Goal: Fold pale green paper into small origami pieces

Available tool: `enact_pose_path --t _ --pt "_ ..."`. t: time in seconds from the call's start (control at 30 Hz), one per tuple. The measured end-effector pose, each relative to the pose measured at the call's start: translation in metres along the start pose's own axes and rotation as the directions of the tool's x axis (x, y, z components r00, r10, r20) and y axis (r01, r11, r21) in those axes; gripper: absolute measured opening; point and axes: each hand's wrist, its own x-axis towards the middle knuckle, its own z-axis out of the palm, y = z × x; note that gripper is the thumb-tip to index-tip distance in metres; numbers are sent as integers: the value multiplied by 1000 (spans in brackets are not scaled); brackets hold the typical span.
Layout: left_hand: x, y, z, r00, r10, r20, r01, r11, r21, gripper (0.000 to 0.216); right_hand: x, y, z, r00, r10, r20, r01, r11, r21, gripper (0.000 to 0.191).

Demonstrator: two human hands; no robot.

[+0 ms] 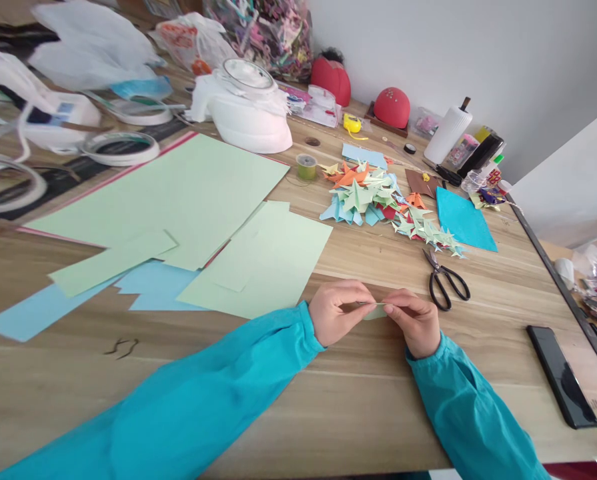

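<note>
Between my two hands is a small piece of light green paper (375,312), seen nearly edge-on just above the table. My left hand (339,312) pinches its left side between thumb and fingers. On the other side, my right hand (414,321) is closed on the paper in the same kind of pinch. Much of the piece is hidden by the fingertips. Black-handled scissors (441,280) lie right of my right hand. Beyond the hands is a pile of folded paper stars (357,197) in green, blue, orange and red.
Light green sheets (273,260) and blue paper strips (53,312) cover the left side. A phone (562,377) lies at the right. Behind are a spool (307,167), a teal square (465,219), a yellow tape measure (351,123) and a white roll (448,135).
</note>
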Motion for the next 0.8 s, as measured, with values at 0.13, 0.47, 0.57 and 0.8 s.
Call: enact_pose_path --t 0.13,0.47,0.57,0.8 --pt "-1 -2 1 999 48 -3 -48 998 39 13 0 1 0 1000 0 3 0 1000 0 5" --pt "-1 -3 -1 993 116 21 -117 987 106 16 0 1 -1 1000 9 12 -9 1000 -20 3" --pt "-1 -3 -1 992 127 21 -128 984 121 16 0 0 0 1000 7 12 -7 1000 -30 2" --pt "-1 -3 0 991 135 19 -136 982 130 18 0 1 0 1000 17 6 -17 1000 -25 2"
